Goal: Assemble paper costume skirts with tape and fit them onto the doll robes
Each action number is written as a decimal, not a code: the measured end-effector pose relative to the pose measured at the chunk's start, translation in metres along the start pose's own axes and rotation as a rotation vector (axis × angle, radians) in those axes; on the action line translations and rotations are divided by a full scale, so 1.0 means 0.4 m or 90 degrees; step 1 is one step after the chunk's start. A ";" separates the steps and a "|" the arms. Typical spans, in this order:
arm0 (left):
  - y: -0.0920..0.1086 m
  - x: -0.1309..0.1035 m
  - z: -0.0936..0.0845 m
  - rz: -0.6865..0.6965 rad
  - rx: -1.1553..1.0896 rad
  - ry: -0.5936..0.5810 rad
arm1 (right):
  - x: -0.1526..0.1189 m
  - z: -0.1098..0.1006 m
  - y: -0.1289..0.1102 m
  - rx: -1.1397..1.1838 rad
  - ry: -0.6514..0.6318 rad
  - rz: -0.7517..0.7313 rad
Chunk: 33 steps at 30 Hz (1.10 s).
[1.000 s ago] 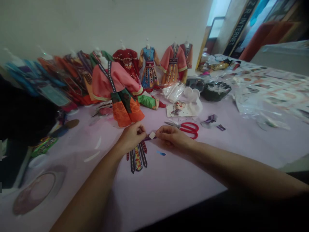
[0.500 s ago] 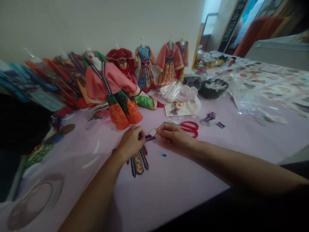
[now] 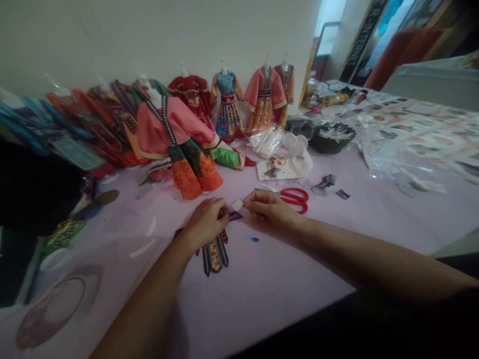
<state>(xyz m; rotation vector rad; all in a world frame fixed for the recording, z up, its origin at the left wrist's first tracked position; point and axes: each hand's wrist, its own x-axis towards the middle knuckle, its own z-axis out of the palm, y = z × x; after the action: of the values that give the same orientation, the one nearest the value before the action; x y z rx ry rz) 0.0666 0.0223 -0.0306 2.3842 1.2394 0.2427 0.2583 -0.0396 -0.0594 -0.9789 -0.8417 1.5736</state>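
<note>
My left hand point(image 3: 207, 219) is closed over a purple patterned ribbon point(image 3: 235, 216), whose end pokes out past the fingertips. Between finger and thumb, my right hand point(image 3: 267, 208) pinches the edge of a small white piece point(image 3: 237, 205), just above that ribbon end. What the piece is made of I cannot make out. Partly under my left hand lies a fan of patterned fabric strips point(image 3: 215, 254), dark with dotted lines around a yellow and red one. Red-handled scissors point(image 3: 295, 197) lie behind my right hand, and a small blue scrap point(image 3: 253, 239) lies in front.
A doll-sized pink robe with an orange skirt point(image 3: 179, 129) stands close behind my hands. More small costumes point(image 3: 226, 102) line the wall. A printed card point(image 3: 279, 168), a dark bowl point(image 3: 333, 137) and purple ribbon scraps point(image 3: 325, 183) lie to the right.
The view has shifted slightly. Both hands stay nearly in place, still holding the ribbon and the white piece; my left fingers have moved only a little.
</note>
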 end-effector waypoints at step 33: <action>0.023 -0.017 -0.002 -0.094 -0.559 -0.004 | -0.006 0.011 -0.003 0.054 0.005 0.028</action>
<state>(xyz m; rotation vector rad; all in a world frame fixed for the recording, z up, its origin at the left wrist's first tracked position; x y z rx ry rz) 0.0691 0.0126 -0.0256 1.5312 1.0029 0.5890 0.2549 -0.0418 -0.0559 -0.9480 -0.7453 1.6290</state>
